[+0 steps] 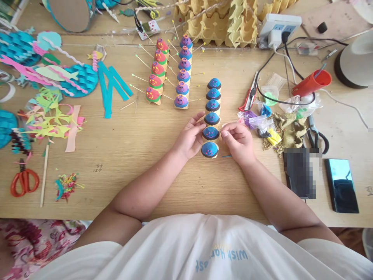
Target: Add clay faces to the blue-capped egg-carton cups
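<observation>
A strip of egg carton cups (211, 132) stretches away from me, its domes coated in blue clay with dark rims. Small pink and purple facial features mark the domes. My left hand (190, 138) holds the strip's left side near the closer cups, thumb and fingers against it. On the opposite side, my right hand (239, 142) is closed, thumb and forefinger pinched beside the second-nearest cup; whatever lies in the pinch is too small to make out. Beyond stand a purple-topped strip (183, 76) and a red-and-green strip (155, 81), both with pins stuck out sideways.
Bagged clay (274, 137), torn carton, a red utility knife (249, 95) and black-handled scissors (316, 138) lie right, near a phone (341, 186). Paper cutouts (55, 116) and orange-handled scissors (25, 181) lie left. Egg cartons (210, 23) and a power strip (279, 25) sit behind.
</observation>
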### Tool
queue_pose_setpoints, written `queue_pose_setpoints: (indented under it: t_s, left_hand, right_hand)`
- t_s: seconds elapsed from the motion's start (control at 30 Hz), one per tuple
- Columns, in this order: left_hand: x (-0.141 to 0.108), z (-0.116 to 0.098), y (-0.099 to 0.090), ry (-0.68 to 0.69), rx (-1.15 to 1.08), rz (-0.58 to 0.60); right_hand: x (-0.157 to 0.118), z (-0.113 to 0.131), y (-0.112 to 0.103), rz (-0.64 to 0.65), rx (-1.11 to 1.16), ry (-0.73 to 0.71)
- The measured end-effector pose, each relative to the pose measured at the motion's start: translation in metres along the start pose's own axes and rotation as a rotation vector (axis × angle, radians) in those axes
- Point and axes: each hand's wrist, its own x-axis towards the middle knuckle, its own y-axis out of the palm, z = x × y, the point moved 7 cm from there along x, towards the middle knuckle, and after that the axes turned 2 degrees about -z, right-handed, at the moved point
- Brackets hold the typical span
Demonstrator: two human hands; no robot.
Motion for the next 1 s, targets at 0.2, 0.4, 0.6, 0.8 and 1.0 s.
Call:
queue_pose_setpoints:
  t_s: [0.2,0.4,0.6,0.8,1.0]
  left_hand:
    - [-0.001,-0.001,0.002,0.010,0.015,0.001]
    - [-0.001,-0.001,0.003,-0.002,0.008,-0.005]
    - [-0.002,-0.005,0.007,0.040,0.046,0.022]
    - [-0.003,-0.005,0.008,0.046,0.054,0.039]
    - [-0.002,-0.003,0.005,0.033,0.048,0.027]
  right_hand:
    - [-0.002,0.001,-0.004,-0.032,-0.041,-0.080]
    - [-0.005,0.003,-0.002,0.031,-0.116,-0.101]
    - [-0.007,0.003,0.001,0.063,-0.118,-0.120]
    - [-0.009,0.000,0.006,0.105,-0.101,-0.087]
    - [-0.008,-0.001,0.007,0.097,-0.044,-0.024]
